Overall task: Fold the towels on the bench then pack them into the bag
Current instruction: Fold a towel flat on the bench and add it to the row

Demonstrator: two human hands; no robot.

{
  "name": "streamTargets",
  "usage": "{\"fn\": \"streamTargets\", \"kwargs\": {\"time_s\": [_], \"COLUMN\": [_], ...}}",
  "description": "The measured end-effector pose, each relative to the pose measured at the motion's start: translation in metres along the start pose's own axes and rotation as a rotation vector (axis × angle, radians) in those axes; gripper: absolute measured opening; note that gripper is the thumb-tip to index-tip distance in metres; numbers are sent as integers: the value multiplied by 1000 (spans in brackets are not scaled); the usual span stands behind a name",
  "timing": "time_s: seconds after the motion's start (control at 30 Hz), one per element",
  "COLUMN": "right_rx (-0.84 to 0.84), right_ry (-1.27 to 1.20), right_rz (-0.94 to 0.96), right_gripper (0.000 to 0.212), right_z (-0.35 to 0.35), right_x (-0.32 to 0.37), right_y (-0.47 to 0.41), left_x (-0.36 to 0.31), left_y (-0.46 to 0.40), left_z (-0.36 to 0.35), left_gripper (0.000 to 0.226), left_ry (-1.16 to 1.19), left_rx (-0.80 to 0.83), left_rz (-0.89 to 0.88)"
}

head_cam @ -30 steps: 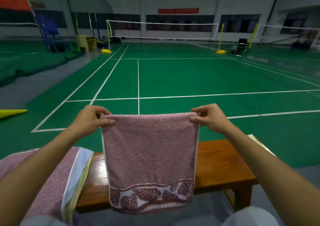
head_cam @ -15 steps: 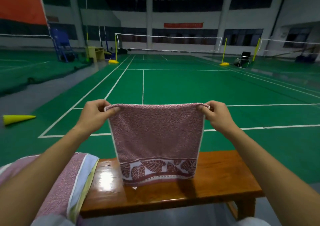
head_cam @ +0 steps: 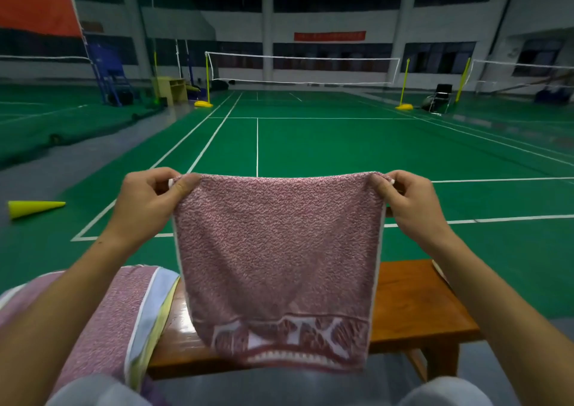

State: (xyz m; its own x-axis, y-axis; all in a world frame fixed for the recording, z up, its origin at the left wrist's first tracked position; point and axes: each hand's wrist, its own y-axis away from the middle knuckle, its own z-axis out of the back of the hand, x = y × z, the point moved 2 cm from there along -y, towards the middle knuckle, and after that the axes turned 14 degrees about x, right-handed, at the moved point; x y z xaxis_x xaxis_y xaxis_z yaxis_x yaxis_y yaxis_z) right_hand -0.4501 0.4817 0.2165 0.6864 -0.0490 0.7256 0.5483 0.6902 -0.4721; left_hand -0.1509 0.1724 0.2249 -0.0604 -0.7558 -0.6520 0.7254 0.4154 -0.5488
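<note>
Towel [head_cam: 276,250], pinched at its top corners by the fingers [head_cam: 186,185] of both hands: pink terry cloth, looped and rough, matt; woven leaf-pattern band near the hem, flatter in weave. Edges bound in pale smooth trim.

Surface [head_cam: 413,309] below the fingers: brown wood, varnished, glossy, with a bright reflection at its left end.

Stack of towels [head_cam: 124,318] to the lower left of the fingers: same matt pink terry on top, smoother pale blue and yellow cloth layers beneath.

Court floor [head_cam: 310,144] beyond the fingers: green, smooth, slight sheen.

Cone [head_cam: 34,208] far left of the fingers: yellow, smooth, plastic-looking.
</note>
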Motion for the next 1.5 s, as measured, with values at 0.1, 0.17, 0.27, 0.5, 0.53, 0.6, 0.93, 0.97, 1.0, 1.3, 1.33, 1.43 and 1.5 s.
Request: {"fn": "streamTargets", "kwargs": {"time_s": [0.1, 0.17, 0.27, 0.5, 0.53, 0.6, 0.93, 0.97, 1.0, 1.3, 1.33, 1.43, 1.5], "right_rx": [-10, 35, 122, 277, 293, 324, 245, 250, 258, 401, 436, 533, 546], "right_ry": [26, 30, 35, 146, 178, 238, 233, 186, 133, 72, 98, 86, 26], "right_rz": [-45, -88, -219, -490, -514, -547, -658, -697, -740, -868, -869, -850, -807], "right_gripper": [48, 59, 49, 49, 47, 39, 33, 35, 38, 31, 31, 29, 21], "right_z": [-16, -35, -75, -187, -197, -211, -182, -176, -171, -173, -173, -178, -185], "right_x": [-29, -64, -131, -269, -282, -298, -273, -268, -265, -238, -238, -236, -229], "right_y": [-16, -29, -46, -76, -78, -81, -30, -16, -2, 55, 53, 49, 47], "left_x": [22, 54, 129, 287, 302, 320, 257, 242, 228, 176, 176, 169, 162], "left_y": [-9, -15, -21, -27, -25, -20, -1, 2, 7, 49, 49, 46, 41], "left_z": [-15, -28, -58, -145, -153, -166, -160, -162, -164, -227, -232, -248, -258], "left_gripper": [27, 26, 36, 31, 31, 30, 10, 8, 9, 9, 9, 9, 16], "left_ry": [27, 5, -43, -184, -188, -224, -356, -355, -353, -232, -221, -176, -195], "left_rx": [30, 55, 91, 207, 220, 250, 306, 323, 348, 575, 607, 722, 806], "left_rz": [45, 99, 257, 607, 657, 734, 666, 636, 607, 425, 414, 376, 319]}}
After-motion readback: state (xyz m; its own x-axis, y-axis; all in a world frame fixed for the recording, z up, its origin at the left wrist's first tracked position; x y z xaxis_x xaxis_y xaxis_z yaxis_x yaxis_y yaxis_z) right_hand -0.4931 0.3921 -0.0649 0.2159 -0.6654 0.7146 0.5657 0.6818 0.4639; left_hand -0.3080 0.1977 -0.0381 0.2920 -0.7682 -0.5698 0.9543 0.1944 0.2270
